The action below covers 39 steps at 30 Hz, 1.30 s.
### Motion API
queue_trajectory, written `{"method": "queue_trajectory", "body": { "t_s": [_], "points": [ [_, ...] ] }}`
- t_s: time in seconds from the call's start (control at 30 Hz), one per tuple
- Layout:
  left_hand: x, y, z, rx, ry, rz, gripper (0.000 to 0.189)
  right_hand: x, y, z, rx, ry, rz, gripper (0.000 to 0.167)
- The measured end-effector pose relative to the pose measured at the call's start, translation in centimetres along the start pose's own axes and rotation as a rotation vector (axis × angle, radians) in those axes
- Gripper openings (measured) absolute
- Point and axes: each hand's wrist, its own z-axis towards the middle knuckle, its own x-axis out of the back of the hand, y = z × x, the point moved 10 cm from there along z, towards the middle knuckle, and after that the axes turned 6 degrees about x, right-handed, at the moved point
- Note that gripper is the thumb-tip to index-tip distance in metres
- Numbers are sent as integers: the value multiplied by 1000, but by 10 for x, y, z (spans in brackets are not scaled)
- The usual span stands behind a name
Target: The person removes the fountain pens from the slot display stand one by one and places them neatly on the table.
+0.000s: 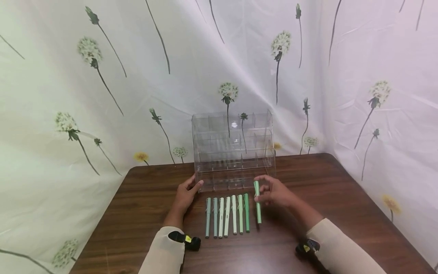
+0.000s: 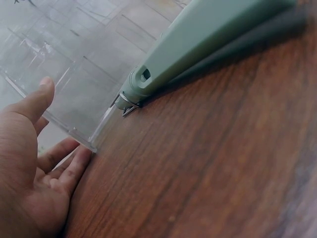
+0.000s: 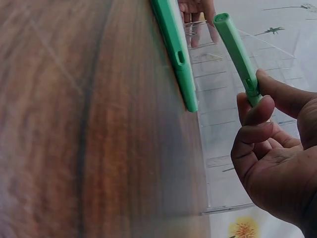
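Observation:
A clear tiered organizer with divided compartments stands at the table's back. My left hand grips its front left corner, thumb at the front and fingers at the side. In my right hand is a light green pen, pinched between thumb and fingers near its clip end. The right wrist view shows this pen tilted, its other end free. Several capped pens lie in a row before the organizer, from a grey-blue pen through a whitish pen to a bright green pen.
The dark wooden table has rounded back corners. Behind it hangs a white curtain printed with dandelions, close to the organizer's back. A wrist camera sits on the left sleeve, another camera on the right.

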Motion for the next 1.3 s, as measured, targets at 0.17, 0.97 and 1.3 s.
{"method": "queue_trajectory", "body": {
  "t_s": [0.17,0.97,1.3],
  "points": [
    [2,-1,1,10,0,-2,70,-8,7,1,18,-34,1,83],
    [0,0,2,-5,-17,-4,71,-12,28,5,26,-35,-110,71],
    [-3,0,0,8,-31,-20,74,-13,36,7,10,-54,-163,68]
  ]
}}
